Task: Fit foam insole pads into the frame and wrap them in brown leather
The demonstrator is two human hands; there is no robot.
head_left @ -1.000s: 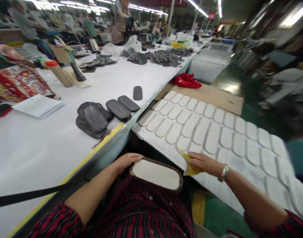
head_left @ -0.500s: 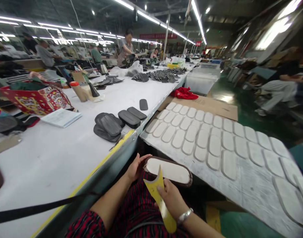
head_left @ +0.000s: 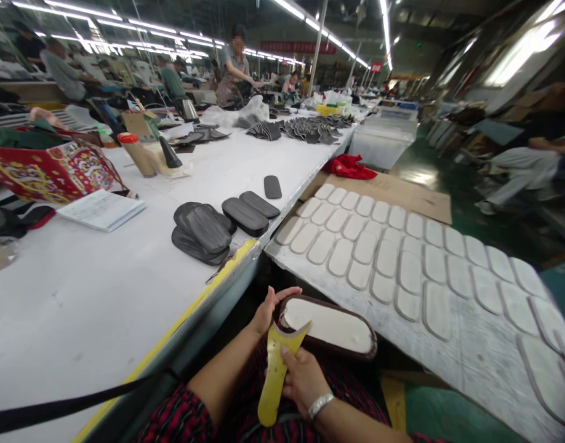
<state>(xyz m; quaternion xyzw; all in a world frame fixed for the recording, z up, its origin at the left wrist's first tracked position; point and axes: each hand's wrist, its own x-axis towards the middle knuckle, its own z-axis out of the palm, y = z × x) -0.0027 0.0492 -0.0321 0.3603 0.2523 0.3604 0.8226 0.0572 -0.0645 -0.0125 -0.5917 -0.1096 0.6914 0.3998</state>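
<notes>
Above my lap, my left hand [head_left: 267,312] grips the near-left end of a long oval shoe piece [head_left: 328,326] with a gathered dark brown rim and a white face. Its fingers lie along the upper edge; some are hidden behind the piece. My right hand [head_left: 305,376] is closed around a flat yellow scraper [head_left: 274,375] with a concave, two-pointed end. One point of the scraper overlaps the lower left of the white face; I cannot tell whether it touches. The scraper's rounded end points down toward my lap.
A bench at right carries rows of white oval soles [head_left: 436,311]. On the white table [head_left: 102,295] at left are stacked black soles [head_left: 202,231], a paper pad [head_left: 102,209] and a red patterned bag [head_left: 47,163]. A black strap [head_left: 79,394] crosses the table's near edge. Other people work farther back.
My right hand has turned the scraper, swinging its rounded end left and its notched end toward the piece's left end. Both hands and the shoe piece appear slightly farther right in view.
</notes>
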